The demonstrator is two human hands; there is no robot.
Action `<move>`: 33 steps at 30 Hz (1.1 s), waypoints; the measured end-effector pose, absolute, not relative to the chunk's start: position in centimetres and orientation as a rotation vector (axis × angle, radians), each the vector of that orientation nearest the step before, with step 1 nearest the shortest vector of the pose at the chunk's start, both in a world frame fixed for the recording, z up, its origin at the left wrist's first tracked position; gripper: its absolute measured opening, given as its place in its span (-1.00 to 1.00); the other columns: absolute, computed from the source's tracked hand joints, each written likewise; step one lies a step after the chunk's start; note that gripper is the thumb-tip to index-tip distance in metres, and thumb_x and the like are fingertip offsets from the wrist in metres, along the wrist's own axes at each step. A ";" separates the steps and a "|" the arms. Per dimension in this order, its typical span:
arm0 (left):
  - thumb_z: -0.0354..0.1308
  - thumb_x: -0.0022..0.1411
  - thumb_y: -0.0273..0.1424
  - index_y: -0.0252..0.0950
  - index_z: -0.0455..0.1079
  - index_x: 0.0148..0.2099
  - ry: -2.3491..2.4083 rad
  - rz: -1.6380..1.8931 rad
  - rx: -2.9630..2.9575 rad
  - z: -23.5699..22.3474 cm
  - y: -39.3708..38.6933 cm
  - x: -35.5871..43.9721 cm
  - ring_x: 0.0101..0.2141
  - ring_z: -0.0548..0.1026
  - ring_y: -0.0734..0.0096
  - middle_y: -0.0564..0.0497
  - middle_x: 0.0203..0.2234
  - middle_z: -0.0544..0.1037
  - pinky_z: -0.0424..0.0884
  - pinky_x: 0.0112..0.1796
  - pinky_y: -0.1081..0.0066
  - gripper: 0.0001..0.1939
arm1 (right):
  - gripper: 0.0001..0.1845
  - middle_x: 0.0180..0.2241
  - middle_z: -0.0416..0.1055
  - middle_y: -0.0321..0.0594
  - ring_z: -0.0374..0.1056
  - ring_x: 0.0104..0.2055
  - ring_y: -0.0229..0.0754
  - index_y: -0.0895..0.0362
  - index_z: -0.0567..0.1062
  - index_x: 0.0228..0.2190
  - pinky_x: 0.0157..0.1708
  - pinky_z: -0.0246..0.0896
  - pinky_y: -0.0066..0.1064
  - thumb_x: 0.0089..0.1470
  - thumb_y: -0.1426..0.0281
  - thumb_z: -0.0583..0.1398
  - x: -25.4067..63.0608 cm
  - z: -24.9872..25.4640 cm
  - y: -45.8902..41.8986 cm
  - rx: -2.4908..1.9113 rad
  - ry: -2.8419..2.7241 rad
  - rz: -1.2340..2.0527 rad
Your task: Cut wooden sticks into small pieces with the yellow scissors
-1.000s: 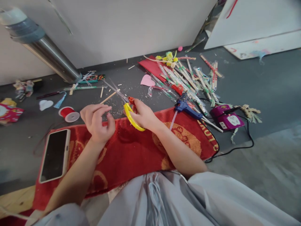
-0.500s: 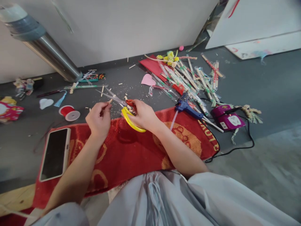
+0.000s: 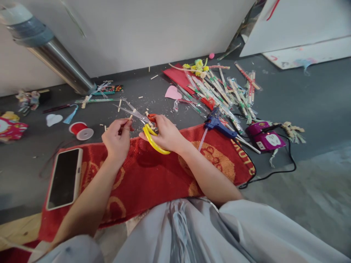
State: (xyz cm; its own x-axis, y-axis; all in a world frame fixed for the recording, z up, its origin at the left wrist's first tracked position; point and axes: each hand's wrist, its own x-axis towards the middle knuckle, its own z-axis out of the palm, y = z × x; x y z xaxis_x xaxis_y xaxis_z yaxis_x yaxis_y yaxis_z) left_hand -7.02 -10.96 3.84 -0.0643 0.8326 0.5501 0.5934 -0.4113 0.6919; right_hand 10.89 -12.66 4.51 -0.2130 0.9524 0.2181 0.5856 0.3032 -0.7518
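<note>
My right hand point(image 3: 166, 134) is closed round the yellow handles of a pair of scissors point(image 3: 156, 142). Their blades are spread apart and point up and to the left. Between thumb and finger, my left hand point(image 3: 117, 137) pinches a thin pale wooden stick point(image 3: 131, 117), whose tip reaches up to the lower blade. Most of that stick is hidden by the fingers. Small pale clippings point(image 3: 147, 112) and crumbs lie scattered around the blades on the grey table. Both wrists are above a red towel point(image 3: 139, 182).
A phone point(image 3: 64, 179) lies on the towel's left end, near a red ribbon spool point(image 3: 79, 130). To the right are a blue glue gun point(image 3: 216, 124), a purple power socket point(image 3: 264, 137) with a black cable, and many wrapped chopsticks point(image 3: 216, 87). A metal pole point(image 3: 64, 62) stands at the back left.
Both hands have shifted very slightly to the right, with the scissors and the stick still held. The surrounding things lie as before.
</note>
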 end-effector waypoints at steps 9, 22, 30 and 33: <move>0.12 0.27 -0.20 -0.21 0.48 -0.28 1.571 1.432 2.006 3.7 -11.0 -7.3 -0.48 0.49 0.46 0.07 -0.50 0.56 0.40 -0.42 0.45 -0.78 | -0.27 -0.08 0.42 0.04 0.36 0.01 -0.01 0.24 0.38 -0.02 0.06 0.19 -0.19 0.02 -0.09 0.22 10.8 4.7 -12.6 -1.427 -1.892 0.696; 0.13 0.25 -0.17 -0.19 0.39 -0.13 1.432 1.451 2.340 2.9 -11.5 -8.6 -0.01 0.42 0.07 -0.15 -0.13 0.49 0.21 0.11 0.01 -0.76 | -0.51 -0.35 0.43 -0.15 0.33 -0.31 -0.17 0.16 0.44 -0.35 -0.25 0.17 -0.35 0.06 -0.05 0.20 10.5 5.6 -12.2 -1.607 -1.814 0.815; 0.09 0.10 0.20 -0.21 0.10 0.25 1.137 1.324 2.154 1.6 -13.2 -5.8 0.10 0.33 0.01 -0.23 0.12 0.28 0.39 -0.02 0.07 -0.16 | -0.51 -0.43 0.38 -0.30 0.30 -0.35 -0.24 0.11 0.36 -0.39 -0.31 0.17 -0.39 0.06 -0.09 0.14 9.6 5.1 -12.4 -1.383 -1.435 1.268; 0.19 -0.03 0.24 -0.18 -0.06 0.35 0.978 1.187 2.057 0.3 -13.2 -5.6 0.31 0.08 -0.14 -0.28 0.29 0.08 0.12 0.24 -0.08 0.06 | -0.51 -0.38 0.40 -0.30 0.33 -0.32 -0.22 0.10 0.37 -0.31 -0.27 0.21 -0.37 0.05 -0.08 0.15 8.8 4.5 -12.8 -1.260 -1.379 1.385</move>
